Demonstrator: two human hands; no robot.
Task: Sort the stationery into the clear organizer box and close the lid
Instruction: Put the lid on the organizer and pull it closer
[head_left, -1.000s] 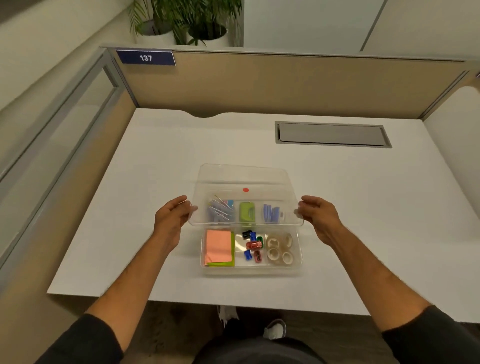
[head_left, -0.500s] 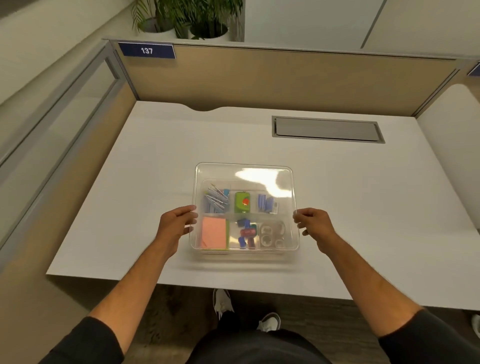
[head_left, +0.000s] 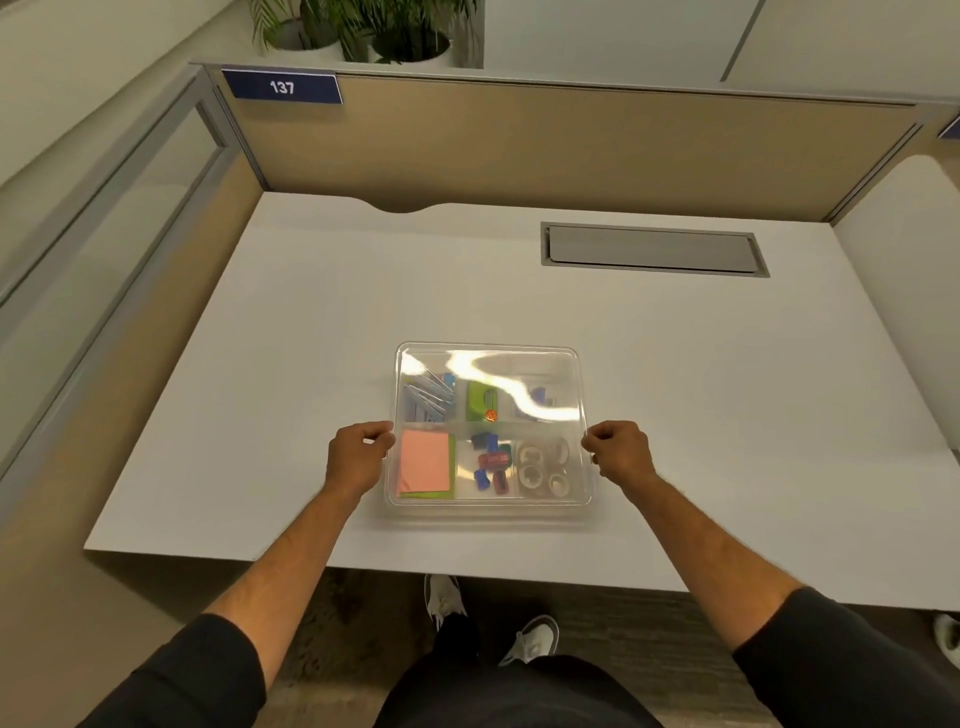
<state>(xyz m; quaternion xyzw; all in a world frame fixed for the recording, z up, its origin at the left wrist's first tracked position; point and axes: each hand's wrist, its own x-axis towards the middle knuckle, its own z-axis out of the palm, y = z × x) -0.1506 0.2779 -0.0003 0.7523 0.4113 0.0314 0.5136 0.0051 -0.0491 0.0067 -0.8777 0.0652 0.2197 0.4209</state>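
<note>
The clear organizer box (head_left: 488, 508) sits on the white desk near its front edge, with the clear lid (head_left: 524, 359) lying flat over it. Through the lid I see pink sticky notes (head_left: 423, 460), coloured binder clips (head_left: 488, 462), tape rolls (head_left: 543, 467), a green item (head_left: 479, 400) and blue clips (head_left: 428, 396) in separate compartments. My left hand (head_left: 358, 454) pinches the lid's left edge. On the opposite side, my right hand (head_left: 621, 449) pinches the right edge.
A grey cable hatch (head_left: 652, 249) is set into the desk at the back right. A tan partition (head_left: 519, 140) closes the back, and a glass panel (head_left: 104, 218) the left. The desk's front edge (head_left: 363, 560) is just below the box.
The lid, half raised a second ago, has swung down flat over the box. Both hands came down and forward with it along the side edges.
</note>
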